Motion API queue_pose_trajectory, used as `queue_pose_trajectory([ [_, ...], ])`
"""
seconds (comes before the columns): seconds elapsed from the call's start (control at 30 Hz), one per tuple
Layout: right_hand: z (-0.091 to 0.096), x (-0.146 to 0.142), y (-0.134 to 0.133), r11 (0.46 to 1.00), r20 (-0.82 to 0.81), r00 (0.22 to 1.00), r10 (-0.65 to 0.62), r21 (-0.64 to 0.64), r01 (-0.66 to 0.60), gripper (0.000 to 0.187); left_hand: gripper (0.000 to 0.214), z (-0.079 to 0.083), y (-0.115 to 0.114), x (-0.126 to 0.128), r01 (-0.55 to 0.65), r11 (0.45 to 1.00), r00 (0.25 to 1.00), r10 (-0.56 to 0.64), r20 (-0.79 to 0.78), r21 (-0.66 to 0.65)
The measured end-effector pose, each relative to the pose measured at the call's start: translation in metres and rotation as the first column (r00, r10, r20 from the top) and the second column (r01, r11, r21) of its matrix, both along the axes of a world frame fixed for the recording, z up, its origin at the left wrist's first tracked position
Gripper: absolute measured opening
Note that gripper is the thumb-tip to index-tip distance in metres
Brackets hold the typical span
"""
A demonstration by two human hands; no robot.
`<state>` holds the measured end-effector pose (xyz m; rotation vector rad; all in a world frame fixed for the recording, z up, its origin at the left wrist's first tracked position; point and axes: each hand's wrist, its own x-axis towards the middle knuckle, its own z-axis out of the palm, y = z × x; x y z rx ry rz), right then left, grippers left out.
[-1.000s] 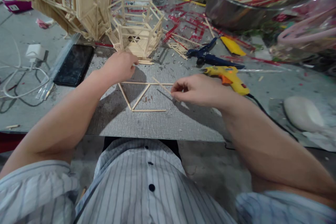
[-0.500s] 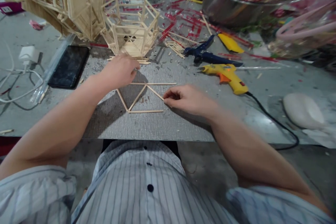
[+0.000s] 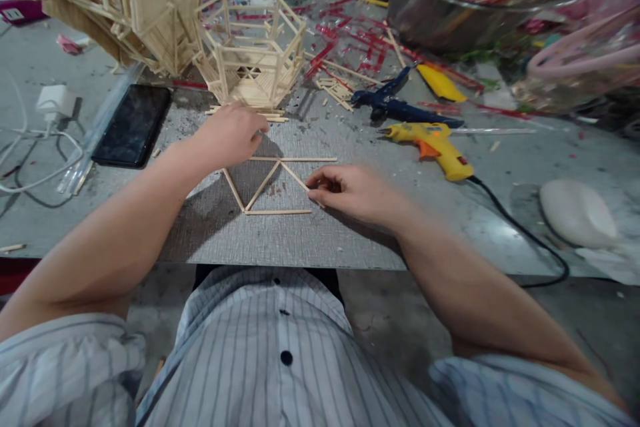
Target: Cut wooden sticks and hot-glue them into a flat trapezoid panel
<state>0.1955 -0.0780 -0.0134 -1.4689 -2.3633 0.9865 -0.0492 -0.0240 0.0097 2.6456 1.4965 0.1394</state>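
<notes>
Thin wooden sticks lie flat in a zigzag on the table. A top stick (image 3: 310, 159) and a bottom stick (image 3: 280, 212) run sideways, with a left slanting stick (image 3: 234, 191) and a middle slanting stick (image 3: 263, 185) between them. My right hand (image 3: 345, 190) pinches the lower part of a right slanting stick (image 3: 295, 175), whose upper end meets the top stick. Over the left end of the top stick, my left hand (image 3: 233, 137) has curled fingers; their tips and anything in them are hidden. Just behind it lies a small stick pile (image 3: 277, 118).
An open stick frame (image 3: 250, 77) and a larger stick model (image 3: 155, 13) stand behind. On the left lies a phone (image 3: 133, 125). To the right are a yellow glue gun (image 3: 435, 143) with its cord, dark blue pliers-like tool (image 3: 387, 103) and a metal bowl (image 3: 415, 7).
My right hand has shifted slightly left along the right slanting stick, and a bit of its lower end now shows below the fingers. My left hand stays almost where it was.
</notes>
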Motion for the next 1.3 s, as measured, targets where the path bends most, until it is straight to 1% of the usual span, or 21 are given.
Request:
queue_pose_trajectory([
  [0.1,0.001,0.001,0.0,1.0,-0.008,1.0,0.018,-0.003,-0.018,0.016,0.039,0.004,-0.003,0.003,-0.017,1.0,0.996,0.015,-0.089,-0.022],
  [0.27,0.001,0.001,0.001,1.0,0.014,1.0,0.022,-0.005,-0.022,0.017,0.038,0.005,-0.002,0.003,-0.012,1.0,0.999,0.011,-0.049,-0.019],
  [0.4,0.002,0.0,0.0,1.0,0.028,0.999,0.021,-0.001,-0.021,0.02,0.039,0.005,-0.001,0.003,-0.01,1.0,0.996,0.01,-0.089,-0.006],
  [0.47,0.002,0.002,0.0,1.0,0.006,1.0,0.012,-0.001,-0.012,0.019,0.04,0.006,-0.001,0.003,-0.001,1.0,0.995,0.002,-0.098,0.005],
  [0.53,0.003,0.007,0.002,1.0,-0.058,0.998,-0.027,-0.005,0.027,0.019,0.04,0.006,-0.002,0.003,-0.006,1.0,0.996,0.006,-0.092,0.005],
  [0.63,0.006,0.015,0.006,0.991,-0.191,0.972,-0.137,-0.021,0.135,0.022,0.039,0.005,-0.001,0.002,-0.013,1.0,0.997,0.013,-0.078,-0.009],
  [0.73,0.014,0.024,0.01,0.959,-0.229,0.932,-0.282,-0.044,0.28,0.015,0.036,0.003,0.001,0.001,0.006,1.0,0.999,-0.006,-0.051,-0.01],
  [0.8,0.021,0.031,0.014,0.924,-0.186,0.908,-0.376,-0.004,0.383,0.012,0.034,0.004,0.001,0.0,0.005,1.0,0.999,-0.005,-0.038,-0.015],
  [0.87,0.027,0.041,0.018,0.87,-0.111,0.876,-0.47,0.113,0.481,0.015,0.034,0.005,0.0,0.002,-0.003,1.0,0.999,0.003,-0.054,-0.012],
  [0.9,0.03,0.048,0.02,0.826,-0.064,0.847,-0.528,0.196,0.529,0.016,0.034,0.006,-0.001,0.002,-0.005,1.0,0.997,0.005,-0.071,-0.006],
  [0.97,0.036,0.064,0.023,0.749,0.079,0.771,-0.632,0.318,0.581,0.014,0.037,0.008,-0.003,0.003,0.003,1.0,0.994,-0.002,-0.107,0.01],
  [1.03,0.039,0.081,0.023,0.706,0.259,0.666,-0.7,0.391,0.59,0.012,0.039,0.008,-0.003,0.003,0.01,1.0,0.994,-0.007,-0.112,0.019],
  [1.1,0.039,0.097,0.023,0.681,0.423,0.536,-0.731,0.4,0.613,0.015,0.039,0.007,-0.002,0.001,0.01,1.0,0.997,-0.007,-0.08,0.028],
  [1.13,0.037,0.105,0.023,0.674,0.483,0.484,-0.73,0.388,0.629,0.018,0.038,0.006,0.0,0.0,0.009,0.999,0.998,-0.007,-0.06,0.035],
  [1.17,0.034,0.113,0.023,0.673,0.526,0.453,-0.72,0.369,0.641,0.022,0.038,0.006,0.0,-0.001,0.008,0.999,0.999,-0.006,-0.045,0.043],
  [1.2,0.03,0.12,0.024,0.676,0.559,0.438,-0.704,0.339,0.654,0.026,0.037,0.005,0.001,-0.001,0.012,0.999,0.999,-0.01,-0.036,0.051],
  [1.23,0.025,0.125,0.026,0.695,0.578,0.462,-0.672,0.279,0.662,0.033,0.036,0.006,0.0,0.0,0.019,0.998,0.999,-0.017,-0.037,0.06],
  [1.3,0.016,0.132,0.03,0.721,0.608,0.488,-0.627,0.216,0.658,0.043,0.033,0.01,-0.007,0.006,0.043,0.995,0.998,-0.038,-0.057,0.085],
])
